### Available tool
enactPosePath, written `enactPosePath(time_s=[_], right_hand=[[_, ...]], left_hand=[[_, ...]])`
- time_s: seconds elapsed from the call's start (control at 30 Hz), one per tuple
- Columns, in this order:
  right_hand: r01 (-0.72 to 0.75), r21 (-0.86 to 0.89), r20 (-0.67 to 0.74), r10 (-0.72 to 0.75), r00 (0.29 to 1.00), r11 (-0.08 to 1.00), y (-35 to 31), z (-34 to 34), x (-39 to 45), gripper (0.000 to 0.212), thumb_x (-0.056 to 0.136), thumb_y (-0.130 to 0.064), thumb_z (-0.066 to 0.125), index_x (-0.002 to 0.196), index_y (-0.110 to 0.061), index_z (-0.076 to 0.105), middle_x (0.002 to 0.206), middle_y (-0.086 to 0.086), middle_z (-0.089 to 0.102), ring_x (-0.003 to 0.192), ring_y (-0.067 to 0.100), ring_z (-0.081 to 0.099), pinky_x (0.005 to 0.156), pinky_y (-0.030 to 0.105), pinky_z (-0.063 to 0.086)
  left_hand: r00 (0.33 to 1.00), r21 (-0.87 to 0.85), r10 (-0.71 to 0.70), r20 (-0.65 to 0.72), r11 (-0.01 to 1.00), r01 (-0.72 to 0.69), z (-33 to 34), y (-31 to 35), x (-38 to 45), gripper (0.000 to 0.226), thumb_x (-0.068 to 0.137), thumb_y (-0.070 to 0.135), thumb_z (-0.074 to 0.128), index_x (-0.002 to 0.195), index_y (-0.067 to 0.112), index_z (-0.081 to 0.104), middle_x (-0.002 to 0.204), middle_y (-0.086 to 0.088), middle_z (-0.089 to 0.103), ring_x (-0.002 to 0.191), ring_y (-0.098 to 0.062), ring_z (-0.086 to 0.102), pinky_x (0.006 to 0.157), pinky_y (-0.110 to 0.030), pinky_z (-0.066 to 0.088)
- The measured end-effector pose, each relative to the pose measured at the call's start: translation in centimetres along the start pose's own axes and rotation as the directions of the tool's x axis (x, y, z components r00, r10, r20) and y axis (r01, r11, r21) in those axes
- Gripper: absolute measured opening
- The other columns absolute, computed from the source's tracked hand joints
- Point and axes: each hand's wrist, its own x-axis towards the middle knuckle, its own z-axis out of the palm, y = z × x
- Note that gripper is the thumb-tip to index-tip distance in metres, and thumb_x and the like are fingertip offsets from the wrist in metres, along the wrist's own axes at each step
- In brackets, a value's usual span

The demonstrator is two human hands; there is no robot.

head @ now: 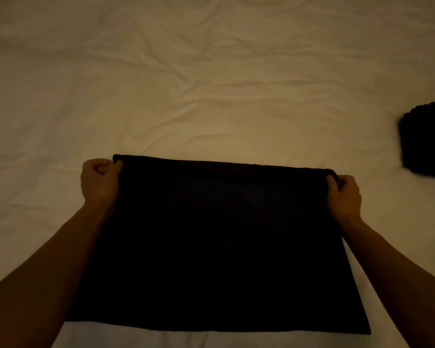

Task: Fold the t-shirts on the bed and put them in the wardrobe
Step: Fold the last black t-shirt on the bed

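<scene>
- Black t-shirt (219, 247) is lying flat on the bed (211, 84), near edge toward the camera, already narrowed to a rectangle; sleeves aren't showing.
- Left hand (99, 180) is pinching the far-left corner, fingers curled round the fabric edge.
- Right hand (344, 194) is gripping the far-right corner the same way. Both hands are closed on cloth, arms running along the two sides of the shirt.
- The far edge looks rolled or doubled over between the hands; too dark to tell how many layers are in the grip.
- Judgement: this is a crosswise fold in progress, far edge against near edge. Which way it's travelling can't be read from one view.
- To do it well:
  - keeping light tension between the hands so the edge stays straight and doesn't sag in the middle
  - moving both corners together at the same height, otherwise the fold goes skewed
  - landing corners on corners, then flattening with open palms from the crease outward
  - checking all layers are pinched, or a lower layer slides and bunches
- Second dark garment (427, 139) is sitting at the right side of the bed, well apart; folded or not, can't tell.
- Wardrobe isn't in view; the putting-away is not yet begun for this shirt.
</scene>
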Motion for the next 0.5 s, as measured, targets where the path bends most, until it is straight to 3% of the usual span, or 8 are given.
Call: enactPosePath(time_s=[0.07,0.1,0.17,0.27,0.33,0.4,0.5], right_hand=[[0.010,-0.137,-0.062,-0.019,0.998,0.991,0.1,0.3,-0.4,0.040,0.102,-0.030,0.049,0.127,0.001,0.048,0.121,0.021,0.056,0.110,0.037,0.055,0.088,0.042,0.042],[0.059,-0.252,-0.132,-0.095,0.987,0.966,-0.1,0.6,-0.8,0.043,0.101,-0.030,0.050,0.129,0.002,0.048,0.126,0.025,0.053,0.115,0.042,0.051,0.093,0.046,0.041],[0.235,-0.402,-0.173,-0.325,0.930,0.885,-1.5,1.7,-2.8,0.047,0.097,-0.030,0.050,0.131,0.003,0.049,0.130,0.028,0.050,0.119,0.045,0.046,0.097,0.051,0.037],[0.538,-0.461,0.066,-0.577,0.814,0.706,-4.2,5.5,-7.3,0.054,0.097,-0.034,0.038,0.135,0.001,0.050,0.137,0.026,0.050,0.126,0.043,0.045,0.102,0.053,0.040],[0.638,-0.462,0.225,-0.614,0.757,0.617,-5.4,8.5,-9.9,0.057,0.097,-0.036,0.033,0.139,-0.002,0.049,0.143,0.023,0.047,0.131,0.041,0.044,0.105,0.051,0.040],[0.685,-0.466,0.334,-0.605,0.723,0.560,-5.5,10.9,-11.0,0.058,0.098,-0.037,0.031,0.143,-0.004,0.045,0.148,0.022,0.042,0.136,0.039,0.040,0.108,0.050,0.038],[0.719,-0.521,0.459,-0.559,0.690,0.460,-4.2,11.7,-10.6,0.064,0.101,-0.046,0.025,0.150,-0.007,0.035,0.157,0.018,0.031,0.144,0.035,0.029,0.116,0.052,0.027]], left_hand=[[0.994,0.143,0.095,-0.060,0.986,-0.086,-0.4,-0.3,-0.3,0.046,0.089,0.041,0.066,0.122,0.013,0.052,0.106,-0.005,0.061,0.103,-0.028,0.060,0.086,-0.036,0.045],[0.975,0.239,0.209,-0.077,0.953,-0.186,-0.5,-0.5,-0.7,0.050,0.090,0.042,0.063,0.127,0.010,0.051,0.118,-0.012,0.058,0.110,-0.032,0.057,0.093,-0.042,0.044],[0.876,0.412,0.481,-0.034,0.806,-0.426,0.2,-0.2,-3.0,0.048,0.096,0.035,0.055,0.134,0.006,0.049,0.134,-0.019,0.051,0.122,-0.037,0.047,0.102,-0.046,0.036],[0.629,0.449,0.729,0.270,0.482,-0.752,3.8,0.4,-8.2,0.050,0.096,0.033,0.049,0.138,0.007,0.052,0.143,-0.019,0.049,0.132,-0.037,0.043,0.103,-0.048,0.036],[0.506,0.413,0.720,0.474,0.326,-0.850,7.1,-0.1,-11.1,0.053,0.097,0.037,0.046,0.143,0.012,0.050,0.150,-0.015,0.044,0.140,-0.036,0.037,0.106,-0.047,0.035],[0.493,0.433,0.644,0.585,0.266,-0.861,9.5,-0.8,-12.5,0.055,0.099,0.041,0.038,0.148,0.018,0.045,0.157,-0.011,0.035,0.146,-0.032,0.029,0.112,-0.049,0.032],[0.592,0.528,0.548,0.591,0.292,-0.797,9.8,-2.5,-11.8,0.056,0.101,0.048,0.030,0.152,0.026,0.035,0.161,-0.008,0.024,0.149,-0.031,0.018,0.118,-0.052,0.021]])
